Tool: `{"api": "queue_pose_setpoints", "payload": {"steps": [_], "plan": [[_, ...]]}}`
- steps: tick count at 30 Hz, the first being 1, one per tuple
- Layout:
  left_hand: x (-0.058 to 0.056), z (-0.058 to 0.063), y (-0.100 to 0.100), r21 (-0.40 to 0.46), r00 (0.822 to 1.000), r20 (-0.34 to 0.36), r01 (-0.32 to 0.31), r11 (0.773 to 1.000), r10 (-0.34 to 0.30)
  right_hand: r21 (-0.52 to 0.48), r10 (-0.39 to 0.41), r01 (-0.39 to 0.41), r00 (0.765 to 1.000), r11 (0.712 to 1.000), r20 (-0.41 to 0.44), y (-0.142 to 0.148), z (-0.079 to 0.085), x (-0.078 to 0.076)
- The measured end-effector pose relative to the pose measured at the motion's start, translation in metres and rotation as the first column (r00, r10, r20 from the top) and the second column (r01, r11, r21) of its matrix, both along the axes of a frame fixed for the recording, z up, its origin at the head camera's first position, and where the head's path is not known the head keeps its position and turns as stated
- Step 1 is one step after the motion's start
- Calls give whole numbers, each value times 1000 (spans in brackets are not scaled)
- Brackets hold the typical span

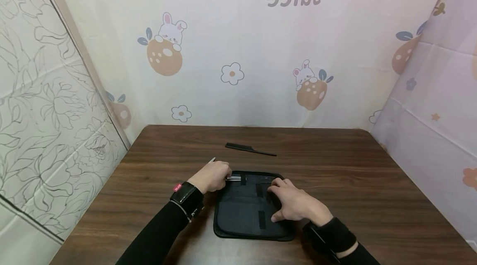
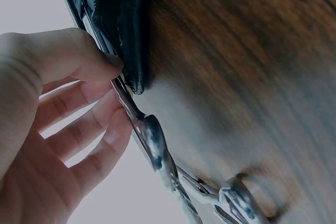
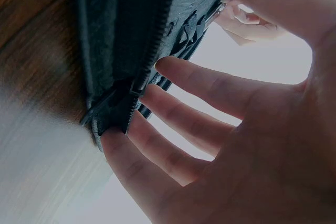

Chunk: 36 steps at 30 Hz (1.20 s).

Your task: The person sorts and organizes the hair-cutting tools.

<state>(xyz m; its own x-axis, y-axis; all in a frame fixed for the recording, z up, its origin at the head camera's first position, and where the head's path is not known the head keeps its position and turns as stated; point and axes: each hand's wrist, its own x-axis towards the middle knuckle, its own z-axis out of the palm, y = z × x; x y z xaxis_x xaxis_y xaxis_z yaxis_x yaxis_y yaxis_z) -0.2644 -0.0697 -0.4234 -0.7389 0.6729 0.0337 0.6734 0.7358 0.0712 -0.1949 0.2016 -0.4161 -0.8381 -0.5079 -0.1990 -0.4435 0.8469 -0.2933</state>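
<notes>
A flat black zip case (image 1: 238, 211) lies unzipped on the table, with dark elastic straps across its inner face. At its far left edge my left hand (image 1: 213, 175) pinches a pair of shiny metal scissors (image 2: 155, 140) between thumb and fingers. The blade end reaches over the case to an elastic strap (image 1: 243, 179), while the handles and a finger ring stick out past the case edge in the left wrist view. On the case's right side rests my right hand (image 1: 296, 202), fingers spread and touching the zipped rim (image 3: 149, 45) near the zip pull (image 3: 137, 86).
A black tail comb (image 1: 242, 147) lies on the wooden table (image 1: 167, 149) beyond the case. Printed curtains (image 1: 231, 41) hang behind the table and along both sides.
</notes>
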Motion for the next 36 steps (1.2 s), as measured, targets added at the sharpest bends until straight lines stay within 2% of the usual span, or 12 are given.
{"api": "queue_pose_setpoints", "payload": {"steps": [16, 36], "plan": [[0, -1, 8, 0, 998, 49, -33, 999, 33, -10, 4, -4, 1000, 1000, -13, -2, 0, 1], [-2, 1, 12, -4, 999, 27, -29, 1000, 29, -5, -8, 8, 1000, 1000, -17, -2, 1, 0]]}}
